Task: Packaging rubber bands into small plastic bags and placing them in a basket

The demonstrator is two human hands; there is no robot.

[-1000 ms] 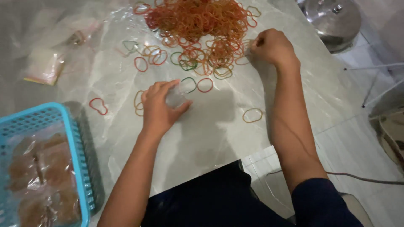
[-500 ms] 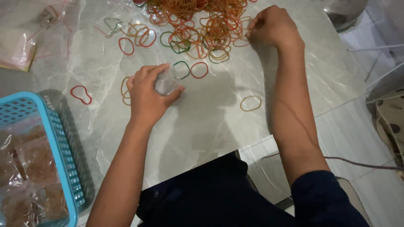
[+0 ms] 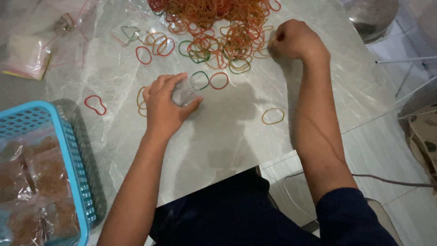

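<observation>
Grip: left hand (image 3: 165,107) curls around a small clear bag (image 3: 184,94); right hand (image 3: 295,40) is fisted at the rubber band pile (image 3: 218,23), contents untellable.
Bag: on the marble table (image 3: 236,136), long axis unclear.
Nearby: blue basket (image 3: 68,150) at left.

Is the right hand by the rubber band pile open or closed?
Closed. The right hand is curled into a fist, knuckles up, at the edge of the rubber band pile. Whether it grips a band cannot be told.
</observation>
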